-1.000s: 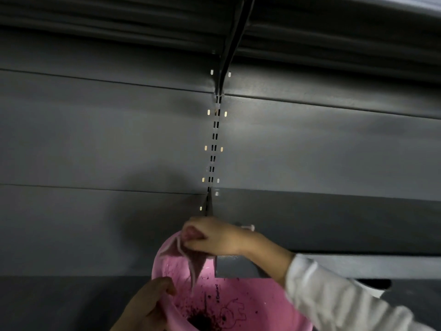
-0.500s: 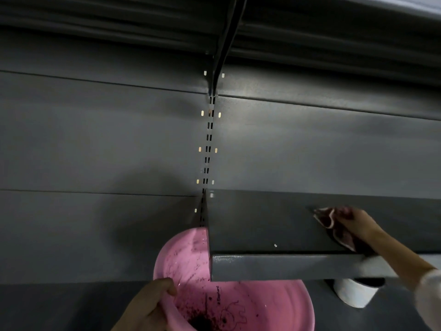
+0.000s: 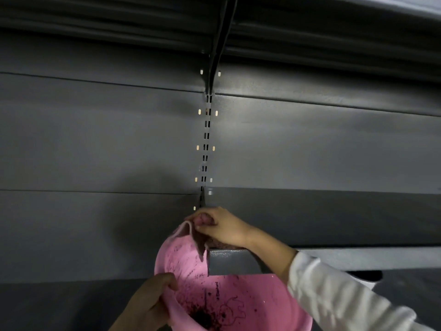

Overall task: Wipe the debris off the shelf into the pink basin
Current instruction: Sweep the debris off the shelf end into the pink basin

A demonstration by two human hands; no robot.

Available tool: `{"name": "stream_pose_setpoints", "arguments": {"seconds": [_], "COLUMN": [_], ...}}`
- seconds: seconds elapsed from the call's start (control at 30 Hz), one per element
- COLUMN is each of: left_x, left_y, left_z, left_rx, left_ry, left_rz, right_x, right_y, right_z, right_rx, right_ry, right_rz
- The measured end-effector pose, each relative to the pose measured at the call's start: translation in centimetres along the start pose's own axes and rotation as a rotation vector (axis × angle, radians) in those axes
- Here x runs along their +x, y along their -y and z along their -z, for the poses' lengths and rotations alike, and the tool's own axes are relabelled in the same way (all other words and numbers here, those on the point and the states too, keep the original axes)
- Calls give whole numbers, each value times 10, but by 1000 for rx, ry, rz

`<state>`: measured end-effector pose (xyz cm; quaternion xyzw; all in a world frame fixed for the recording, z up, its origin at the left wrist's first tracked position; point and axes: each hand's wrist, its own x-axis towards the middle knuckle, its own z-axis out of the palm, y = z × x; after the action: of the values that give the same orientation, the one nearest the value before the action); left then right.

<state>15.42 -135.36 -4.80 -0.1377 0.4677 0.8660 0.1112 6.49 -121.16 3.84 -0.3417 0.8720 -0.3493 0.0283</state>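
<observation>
A pink basin (image 3: 250, 304) is held tilted under the left end of a dark grey shelf (image 3: 334, 218), with dark debris (image 3: 202, 318) gathered at its bottom. My left hand (image 3: 148, 304) grips the basin's left rim. My right hand (image 3: 222, 226) sits at the shelf's left front corner, closed on a pink cloth (image 3: 193, 235) that hangs over the shelf's end into the basin. The shelf's front lip (image 3: 233, 261) crosses in front of the basin.
The grey back panel (image 3: 95, 139) has a slotted upright (image 3: 206, 139) running down its middle. Another shelf (image 3: 310, 25) hangs overhead. A white object (image 3: 372, 281) shows partly below the shelf at the right, beside my white sleeve (image 3: 346, 297).
My right hand has swept the cloth from the shelf's right part leftward to its left end, over the basin. The left hand and basin have stayed in place.
</observation>
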Motion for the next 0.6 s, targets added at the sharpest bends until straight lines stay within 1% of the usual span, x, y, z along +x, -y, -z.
{"name": "stream_pose_setpoints", "arguments": {"seconds": [0.07, 0.13, 0.2, 0.23, 0.27, 0.3, 0.37, 0.4, 0.43, 0.53, 0.6], "left_x": [1, 2, 0, -1, -2, -3, -4, -4, -4, -6, -8], "left_y": [-2, -2, -4, -5, -4, -4, -2, -1, 1, 3, 6], "left_z": [3, 6, 5, 4, 5, 6, 7, 8, 8, 5, 1], "left_rx": [-1, -2, 5, 2, -7, -15, -24, -19, -9, 28, 10], "left_ry": [4, -10, -9, 1, 16, 27, 37, 33, 21, 12, -8], "left_rz": [48, 46, 22, 12, 6, 7, 22, 21, 16, 2, 2], "right_x": [-4, -14, -29, -39, -47, -54, -60, -60, -57, -38, -18], "right_y": [-5, -16, -36, -48, -61, -73, -87, -84, -77, -39, -15], "right_z": [9, 31, 61, 74, 84, 90, 89, 83, 76, 44, 20], "right_rx": [167, 295, 397, 393, 331, 199, -65, -135, -154, -30, -30], "right_ry": [-139, -276, -351, -376, -392, -393, -306, -248, -191, -25, 52], "right_rz": [14, 19, -25, -61, -112, -183, -306, -317, -297, -183, -111]}}
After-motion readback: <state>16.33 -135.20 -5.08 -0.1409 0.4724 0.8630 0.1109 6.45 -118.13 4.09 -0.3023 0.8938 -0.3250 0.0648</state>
